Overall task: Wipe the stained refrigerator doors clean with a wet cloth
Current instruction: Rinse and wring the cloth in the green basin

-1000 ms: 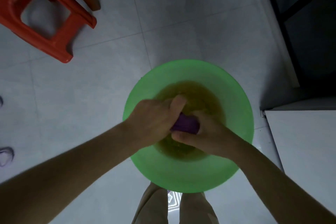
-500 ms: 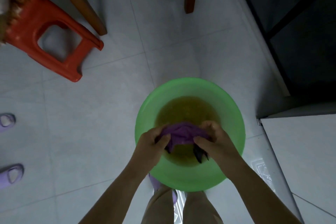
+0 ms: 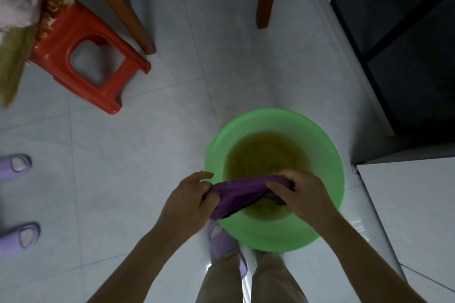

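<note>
The cloth is stretched between both hands, long axis left to right, over the basin's near side; left hand pinches one end, right hand grips the other. Beyond the right hand lies a white panel, likely the fridge

Pale tiled floor, green basin, red stool, purple slippers
</note>
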